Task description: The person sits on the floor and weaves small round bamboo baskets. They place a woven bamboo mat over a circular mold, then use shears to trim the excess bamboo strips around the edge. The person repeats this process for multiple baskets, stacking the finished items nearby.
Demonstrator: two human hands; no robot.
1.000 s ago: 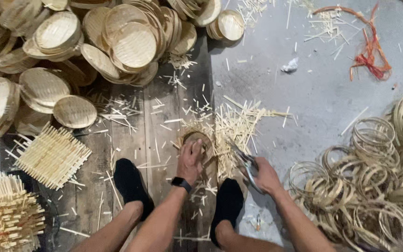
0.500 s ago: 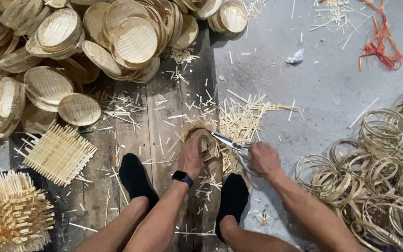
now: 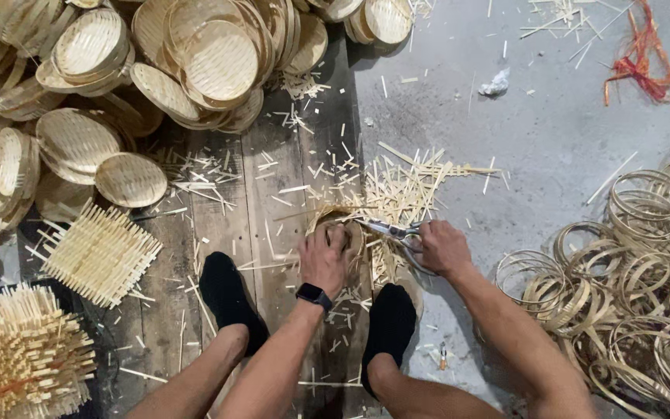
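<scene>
Two hands: left (image 3: pixel 323 258), right (image 3: pixel 443 247). One pair of scissors (image 3: pixel 391 230). One wristwatch (image 3: pixel 313 295). Two black socks (image 3: pixel 226 299). Two woven mats (image 3: pixel 101 252). Baskets (image 3: pixel 219 58) and hoops (image 3: pixel 645 198) too many to count.

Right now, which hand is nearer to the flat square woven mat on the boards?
Left. The left hand presses the small woven basket, nearer the square woven mat; the right hand holds scissors farther away.

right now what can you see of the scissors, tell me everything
The scissors are metal, silvery-grey, with long narrow blades pointing left. They lie nearly level, just above the floor boards. The right hand wraps the handles, hiding most of them. The blade tips meet the rim of the small woven bamboo tray that the left hand presses down. Pale cut splinters lie scattered just beyond. Whether the blades are parted is hard to tell.
</scene>
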